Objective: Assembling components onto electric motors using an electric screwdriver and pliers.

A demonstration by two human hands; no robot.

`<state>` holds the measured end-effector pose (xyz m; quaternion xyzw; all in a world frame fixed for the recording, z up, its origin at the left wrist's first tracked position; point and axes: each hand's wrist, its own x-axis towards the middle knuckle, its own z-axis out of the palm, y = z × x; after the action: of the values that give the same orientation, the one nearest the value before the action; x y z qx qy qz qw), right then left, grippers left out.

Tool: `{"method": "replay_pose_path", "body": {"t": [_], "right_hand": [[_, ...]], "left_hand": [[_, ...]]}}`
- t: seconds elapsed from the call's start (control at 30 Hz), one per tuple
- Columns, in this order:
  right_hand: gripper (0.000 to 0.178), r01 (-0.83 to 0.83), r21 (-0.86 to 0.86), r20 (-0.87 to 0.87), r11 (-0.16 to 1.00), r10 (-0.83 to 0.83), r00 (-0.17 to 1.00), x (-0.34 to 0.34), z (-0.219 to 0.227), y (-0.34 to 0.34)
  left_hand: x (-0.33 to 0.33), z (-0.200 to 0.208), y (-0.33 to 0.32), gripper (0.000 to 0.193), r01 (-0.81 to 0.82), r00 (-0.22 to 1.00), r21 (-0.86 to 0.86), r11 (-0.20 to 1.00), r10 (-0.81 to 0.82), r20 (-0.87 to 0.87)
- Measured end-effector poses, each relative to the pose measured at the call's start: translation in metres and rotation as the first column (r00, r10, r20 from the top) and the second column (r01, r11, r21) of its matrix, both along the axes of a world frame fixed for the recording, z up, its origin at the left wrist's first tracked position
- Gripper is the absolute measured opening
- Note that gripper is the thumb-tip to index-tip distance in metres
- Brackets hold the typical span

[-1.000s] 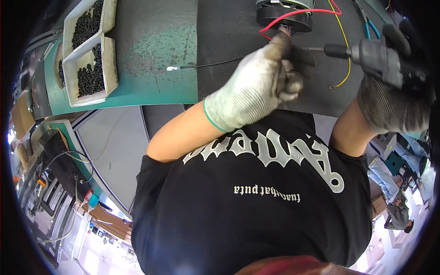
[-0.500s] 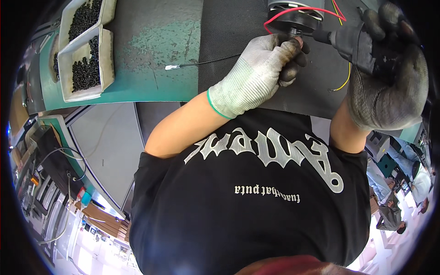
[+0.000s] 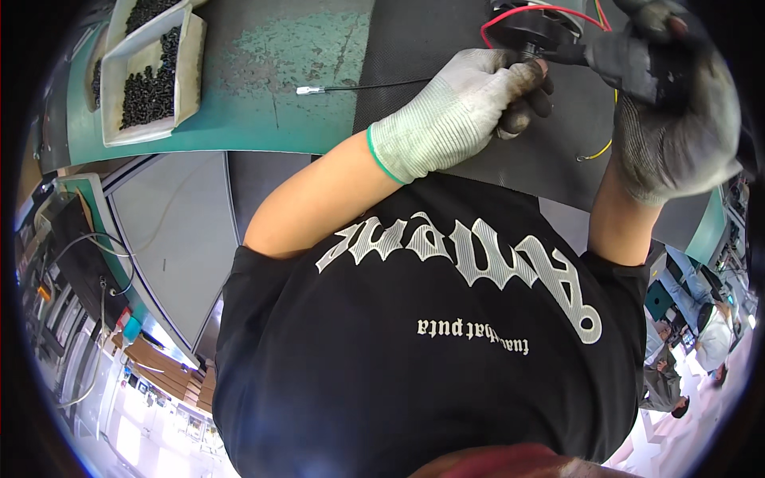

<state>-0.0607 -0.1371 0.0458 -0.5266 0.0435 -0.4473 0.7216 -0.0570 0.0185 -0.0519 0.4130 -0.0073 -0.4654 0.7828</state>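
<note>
A round black part with a silver body, like a small motor, lies at the top of the view with a red wire looped over it. My left hand, in a grey-white glove with darkened fingertips, is closed in a pinch at the part's near end; what sits between the fingers is hidden. My right hand, gloved too, is wrapped round a black power driver. The driver's nose points left and meets the part's near end beside my left fingertips. From under my left hand a black wire runs left to a clear-sleeved terminal.
White bins of small black screw-like pieces stand at the left on the worn green tabletop. A dark mat lies under the work. Right of it hangs a yellow-green wire. Other people are far off at the lower right.
The whole view has shifted a little, with the bins higher in it. Both hands, the driver and the round part appear slightly farther right and up, still in the same arrangement.
</note>
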Motion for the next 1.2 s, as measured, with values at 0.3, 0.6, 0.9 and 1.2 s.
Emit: {"method": "replay_pose_path", "body": {"t": [0.3,0.6,0.9,1.2], "right_hand": [[0.031,0.116,-0.13,0.065,0.985,-0.108,0.992,-0.025,-0.001,-0.009],[0.029,0.143,-0.791,-0.111,0.595,-0.37,0.922,-0.06,0.018,-0.12],[0.062,-0.171,-0.981,-0.183,0.091,-0.728,0.66,-0.045,-0.045,-0.124],[0.056,-0.482,-0.871,-0.357,0.089,-0.79,0.498,-0.05,-0.113,-0.214]], "left_hand": [[-0.003,0.024,-0.003,0.027,-0.017,0.822,0.575,0.818,-0.316,0.474],[-0.002,0.001,-0.007,0.028,-0.421,0.401,0.618,0.664,-0.474,0.783],[0.014,0.063,0.082,0.012,-0.206,0.19,0.548,0.811,-0.516,0.835],[0.176,0.072,0.349,0.027,-0.86,0.507,0.339,-0.382,-0.566,0.65]]}}
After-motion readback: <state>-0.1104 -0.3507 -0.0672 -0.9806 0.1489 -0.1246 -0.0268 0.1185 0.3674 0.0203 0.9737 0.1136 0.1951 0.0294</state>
